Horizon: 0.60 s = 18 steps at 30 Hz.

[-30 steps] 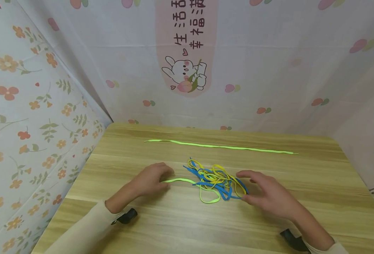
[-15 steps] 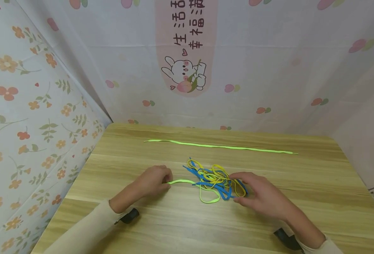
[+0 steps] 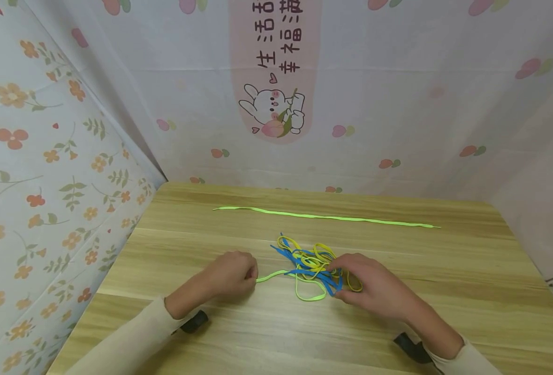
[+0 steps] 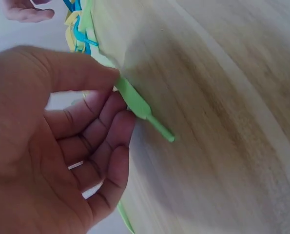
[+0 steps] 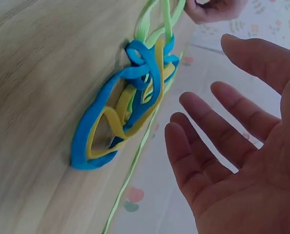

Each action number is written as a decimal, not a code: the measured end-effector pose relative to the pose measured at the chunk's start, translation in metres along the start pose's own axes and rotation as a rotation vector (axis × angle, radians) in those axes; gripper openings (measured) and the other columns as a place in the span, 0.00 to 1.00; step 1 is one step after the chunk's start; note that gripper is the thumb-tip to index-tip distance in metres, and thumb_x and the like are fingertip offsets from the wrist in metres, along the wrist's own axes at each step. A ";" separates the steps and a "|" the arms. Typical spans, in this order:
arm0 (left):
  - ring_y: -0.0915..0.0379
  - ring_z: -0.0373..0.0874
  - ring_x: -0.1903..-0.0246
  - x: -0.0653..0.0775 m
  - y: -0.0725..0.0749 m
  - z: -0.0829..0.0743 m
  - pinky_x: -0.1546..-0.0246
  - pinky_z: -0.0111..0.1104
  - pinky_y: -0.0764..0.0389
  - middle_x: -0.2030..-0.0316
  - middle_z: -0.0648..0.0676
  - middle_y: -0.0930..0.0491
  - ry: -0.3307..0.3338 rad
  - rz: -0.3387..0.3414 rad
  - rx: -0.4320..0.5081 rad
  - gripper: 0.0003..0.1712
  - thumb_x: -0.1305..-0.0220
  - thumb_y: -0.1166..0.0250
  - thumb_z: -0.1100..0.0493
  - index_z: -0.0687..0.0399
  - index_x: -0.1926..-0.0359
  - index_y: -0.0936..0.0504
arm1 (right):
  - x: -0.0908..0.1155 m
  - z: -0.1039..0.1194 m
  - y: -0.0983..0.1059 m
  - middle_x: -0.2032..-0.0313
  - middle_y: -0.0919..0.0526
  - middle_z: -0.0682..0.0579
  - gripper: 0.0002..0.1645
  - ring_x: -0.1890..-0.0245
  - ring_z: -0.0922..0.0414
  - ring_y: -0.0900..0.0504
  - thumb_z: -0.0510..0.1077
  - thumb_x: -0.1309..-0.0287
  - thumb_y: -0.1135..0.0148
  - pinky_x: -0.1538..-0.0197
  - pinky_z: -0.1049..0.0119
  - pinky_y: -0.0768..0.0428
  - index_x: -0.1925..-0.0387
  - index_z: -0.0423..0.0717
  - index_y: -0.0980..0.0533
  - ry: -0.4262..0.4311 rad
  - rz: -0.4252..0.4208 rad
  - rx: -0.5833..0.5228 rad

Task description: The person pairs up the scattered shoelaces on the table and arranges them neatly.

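At the far left hangs a white cloth with orange flowers (image 3: 46, 198), and before it a cream sleeve (image 3: 126, 333) reaches over the wooden table (image 3: 276, 333), with a small black device (image 3: 195, 322) at the wrist. Next comes the left hand (image 3: 231, 273), which pinches the end of a light green lace (image 3: 272, 276) between thumb and fingers; in the left wrist view, its narrow tip sticks out past the fingertips. From this hand the lace runs in a soft curve to the right, goes into the tangle and makes a loop at its near side. Behind, near the far edge of the table, a second green lace (image 3: 314, 216) lies almost straight, well apart from both hands. The tangle lies between the hands on the table: a blue lace (image 5: 88, 119) and a yellow lace (image 5: 114, 123) cross each other there in many loops. At its right end is the right hand (image 3: 375, 286), with the fingers spread and slightly bent, grasping nothing; whether its fingertips touch the laces, one cannot tell. Further right is another black device (image 3: 412, 348), beside the other sleeve (image 3: 468, 359).
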<state>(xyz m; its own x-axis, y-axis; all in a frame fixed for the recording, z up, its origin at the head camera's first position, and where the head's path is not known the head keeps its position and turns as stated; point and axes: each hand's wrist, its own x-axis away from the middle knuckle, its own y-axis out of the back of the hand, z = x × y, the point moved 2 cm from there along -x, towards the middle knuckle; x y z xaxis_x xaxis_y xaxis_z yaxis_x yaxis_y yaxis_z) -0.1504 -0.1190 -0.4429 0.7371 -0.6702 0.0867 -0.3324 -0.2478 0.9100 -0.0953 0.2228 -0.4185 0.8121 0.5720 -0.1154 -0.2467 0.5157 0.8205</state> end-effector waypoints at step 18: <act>0.25 0.29 0.62 0.005 0.017 -0.051 0.55 0.25 0.21 0.67 0.38 0.20 -0.295 0.053 0.195 0.11 0.37 0.26 0.65 0.45 0.68 0.18 | -0.030 0.029 -0.030 0.57 0.17 0.60 0.25 0.58 0.61 0.18 0.41 0.38 0.23 0.54 0.63 0.19 0.39 0.53 0.14 0.210 0.046 0.033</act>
<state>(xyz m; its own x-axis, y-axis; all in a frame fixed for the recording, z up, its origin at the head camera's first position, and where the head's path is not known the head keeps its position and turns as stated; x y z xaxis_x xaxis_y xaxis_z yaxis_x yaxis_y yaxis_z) -0.1224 -0.0903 -0.4067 0.5237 -0.8518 -0.0147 -0.4926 -0.3168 0.8106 -0.0973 0.1716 -0.4236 0.6713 0.7168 -0.1886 -0.2606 0.4665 0.8453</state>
